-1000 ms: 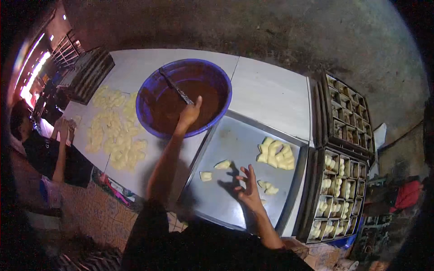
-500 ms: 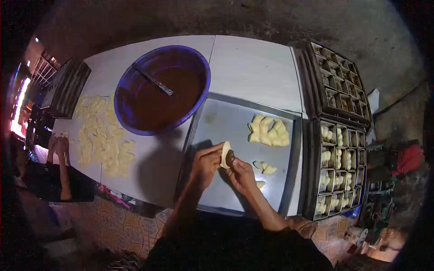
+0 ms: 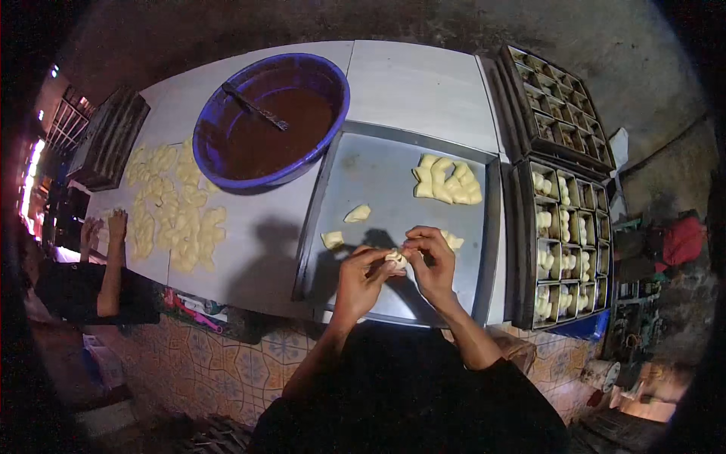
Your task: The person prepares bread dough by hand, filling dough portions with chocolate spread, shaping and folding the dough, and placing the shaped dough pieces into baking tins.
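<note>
Between my hands, above the near part of a metal tray (image 3: 386, 144), is a small pale piece of dough (image 3: 395, 262), its edges gathered together. My left hand (image 3: 360, 284) holds it from the left, thumb and fingers closed on it. From the right, my right hand (image 3: 434, 266) pinches the dough's upper edge with its fingertips. A cluster of pale dough pieces (image 3: 446, 180) lies on the tray's far right. Two single dough pieces, one (image 3: 358, 213) farther and one (image 3: 332, 240) nearer, rest left of my hands. Another dough piece (image 3: 452, 240) is partly hidden behind my right hand.
A purple tub (image 3: 198, 144) of brown filling with a long utensil (image 3: 255, 107) stands beyond the tray. Many flat dough pieces (image 3: 178, 216) cover the table's left, near a co-worker's hands (image 3: 116, 225). Right of the tray are divided baking moulds (image 3: 560, 204), some holding dough.
The dough was spread with brown filling showing; now its edges are drawn together and the filling is hidden. My right hand has risen to its upper edge. The whole view has shifted slightly.
</note>
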